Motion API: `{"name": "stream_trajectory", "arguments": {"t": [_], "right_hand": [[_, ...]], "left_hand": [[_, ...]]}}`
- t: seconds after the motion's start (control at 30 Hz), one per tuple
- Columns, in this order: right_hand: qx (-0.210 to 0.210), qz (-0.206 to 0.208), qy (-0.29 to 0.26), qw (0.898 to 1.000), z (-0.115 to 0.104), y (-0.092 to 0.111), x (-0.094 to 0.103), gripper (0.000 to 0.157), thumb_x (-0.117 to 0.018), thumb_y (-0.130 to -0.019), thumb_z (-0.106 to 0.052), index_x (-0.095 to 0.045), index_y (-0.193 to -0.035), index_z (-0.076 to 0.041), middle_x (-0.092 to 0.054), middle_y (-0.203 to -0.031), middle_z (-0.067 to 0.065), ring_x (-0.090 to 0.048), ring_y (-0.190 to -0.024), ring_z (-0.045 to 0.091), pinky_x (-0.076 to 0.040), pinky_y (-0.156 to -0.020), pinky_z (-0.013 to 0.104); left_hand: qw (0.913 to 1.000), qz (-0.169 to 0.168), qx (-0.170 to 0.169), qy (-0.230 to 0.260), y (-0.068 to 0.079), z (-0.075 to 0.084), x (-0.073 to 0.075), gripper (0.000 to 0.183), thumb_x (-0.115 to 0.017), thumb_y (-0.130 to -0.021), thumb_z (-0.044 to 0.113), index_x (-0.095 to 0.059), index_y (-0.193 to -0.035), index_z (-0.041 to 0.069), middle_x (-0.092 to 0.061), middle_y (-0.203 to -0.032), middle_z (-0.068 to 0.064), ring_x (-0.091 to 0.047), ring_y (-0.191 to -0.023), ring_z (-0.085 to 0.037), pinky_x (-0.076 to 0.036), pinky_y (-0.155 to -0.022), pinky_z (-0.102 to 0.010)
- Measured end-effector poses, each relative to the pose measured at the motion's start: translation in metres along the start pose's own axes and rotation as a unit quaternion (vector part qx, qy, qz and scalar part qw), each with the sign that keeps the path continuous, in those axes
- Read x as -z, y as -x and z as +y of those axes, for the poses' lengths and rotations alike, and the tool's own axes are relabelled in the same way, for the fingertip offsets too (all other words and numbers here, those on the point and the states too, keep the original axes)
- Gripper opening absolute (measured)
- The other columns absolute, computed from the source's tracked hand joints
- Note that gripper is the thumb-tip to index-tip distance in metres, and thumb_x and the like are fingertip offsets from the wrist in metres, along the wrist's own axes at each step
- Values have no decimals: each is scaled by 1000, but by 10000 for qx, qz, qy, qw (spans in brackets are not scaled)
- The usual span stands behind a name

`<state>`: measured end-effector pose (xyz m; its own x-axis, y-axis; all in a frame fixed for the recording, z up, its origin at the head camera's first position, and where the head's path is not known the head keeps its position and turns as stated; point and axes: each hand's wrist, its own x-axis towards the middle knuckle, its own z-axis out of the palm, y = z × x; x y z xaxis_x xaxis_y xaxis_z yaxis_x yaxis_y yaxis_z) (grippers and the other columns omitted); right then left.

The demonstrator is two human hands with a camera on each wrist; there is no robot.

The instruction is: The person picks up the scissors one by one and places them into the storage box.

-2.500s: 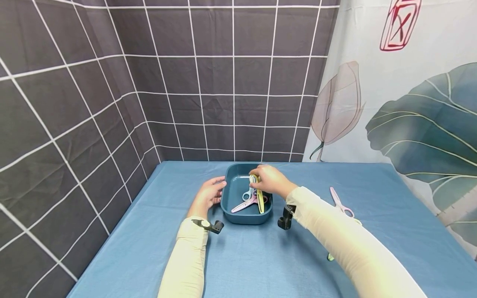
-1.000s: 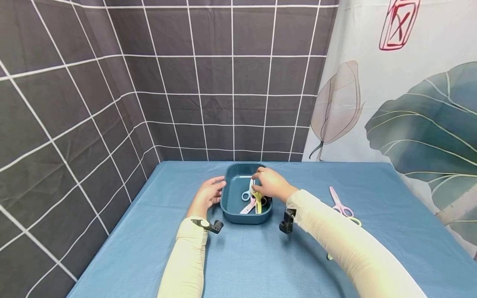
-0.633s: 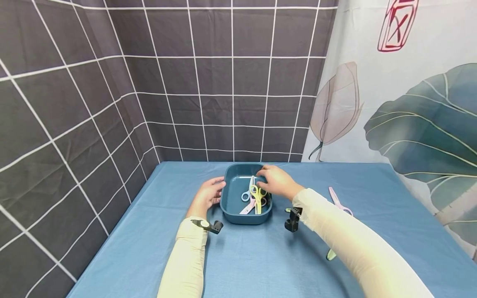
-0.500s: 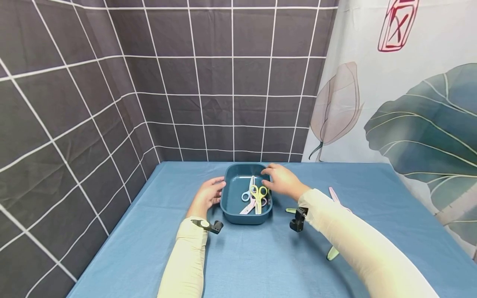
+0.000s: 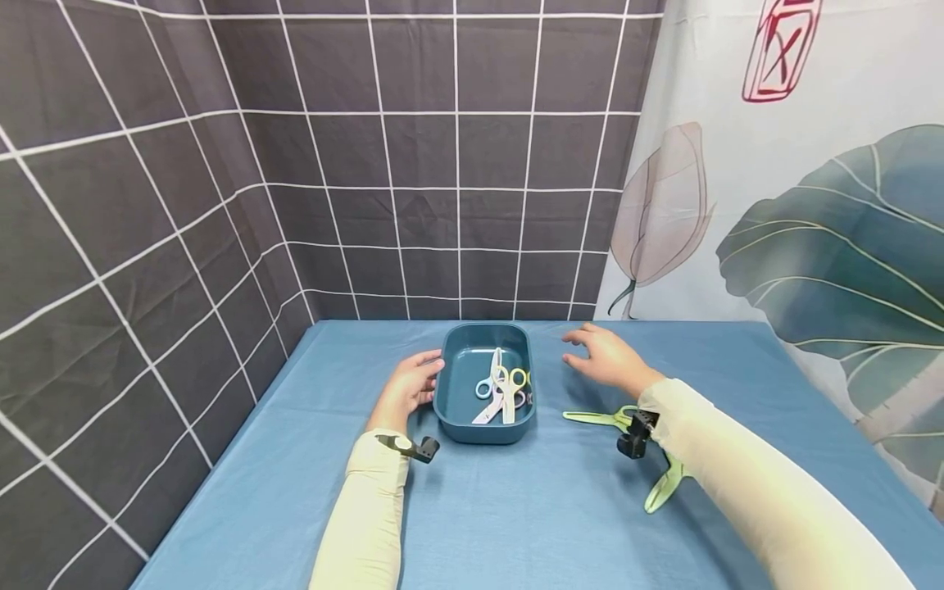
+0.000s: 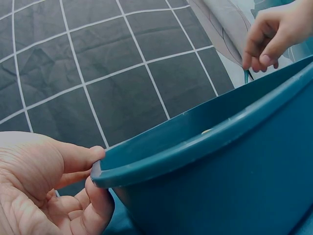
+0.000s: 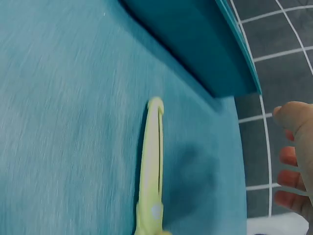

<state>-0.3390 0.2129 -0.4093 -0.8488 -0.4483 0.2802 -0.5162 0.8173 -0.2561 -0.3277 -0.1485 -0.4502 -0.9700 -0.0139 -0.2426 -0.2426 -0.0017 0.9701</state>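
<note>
Rightward, clear of the one blue tub point(image 5: 485, 433), the right hand point(image 5: 606, 358) has moved, its grip loosely parted around nothing; the left hand point(image 5: 408, 387) pinches the tub's rim. At least three pairs of scissors point(image 5: 509, 408) lie inside; two green pairs point(image 5: 616, 419) (both partly hidden) rest on the bench point(image 5: 487, 508).

My feed shows two hands, left hand point(image 5: 409, 388) and right hand point(image 5: 608, 358); one box point(image 5: 484, 433), one worktop point(image 5: 501, 516), five visible scissors: one blue pair point(image 5: 496, 360), one pink pair point(image 5: 487, 412), one yellow pair point(image 5: 509, 406), two green pairs point(image 5: 664, 490).
</note>
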Motion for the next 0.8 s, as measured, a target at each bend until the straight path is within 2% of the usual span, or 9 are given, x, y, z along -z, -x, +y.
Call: {"name": "stream_trajectory", "arguments": {"t": [0.37, 0.8], "right_hand": [[175, -305, -36, 9994, 28, 26, 4, 40, -69, -96, -29, -68, -125, -2, -65, -111, 16, -64, -103, 36, -53, -84, 54], [144, -730, 6, 9972, 40, 61, 13, 44, -68, -97, -35, -67, -128, -4, -64, -112, 14, -65, -95, 30, -55, -78, 51]], "left_hand": [[10000, 14, 45, 16, 1, 2, 1, 42, -64, -101, 17, -58, -142, 12, -60, -88, -5, -53, -63, -9, -50, -55, -21], [10000, 1, -13, 77, 1, 0, 1, 41, -63, -101, 16, -58, -141, 11, -59, -84, -4, -52, -62, -8, -49, -54, -21]]}}
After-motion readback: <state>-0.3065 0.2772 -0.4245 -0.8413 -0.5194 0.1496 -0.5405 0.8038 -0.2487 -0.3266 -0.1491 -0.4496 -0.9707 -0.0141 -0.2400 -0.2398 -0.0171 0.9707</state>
